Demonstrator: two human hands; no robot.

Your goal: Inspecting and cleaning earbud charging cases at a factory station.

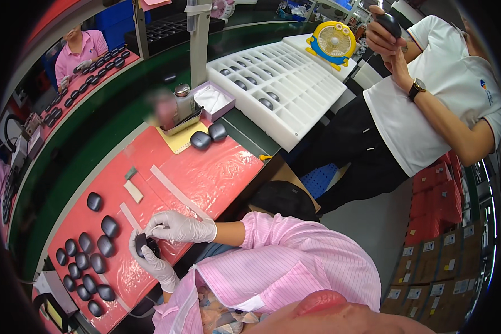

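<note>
My left hand (157,266), in a white glove, cups a dark oval shell (143,242) just above the red mat (206,175) at the near edge of the bench. My right hand (181,227), also gloved, lies over the top of the shell with its fingertips pinched at the shell's upper edge. What the fingertips pinch is too small to tell. Both pink striped sleeves come in from the lower right. Several more dark oval shells (83,259) lie in rows on the mat left of my hands.
Two shells (209,135) lie at the mat's far end by a metal tray with bottles (181,108). White strips (175,192) lie on the mat. A white compartment tray (295,92), a yellow fan (332,43), a standing person in white (428,106), another worker (80,53).
</note>
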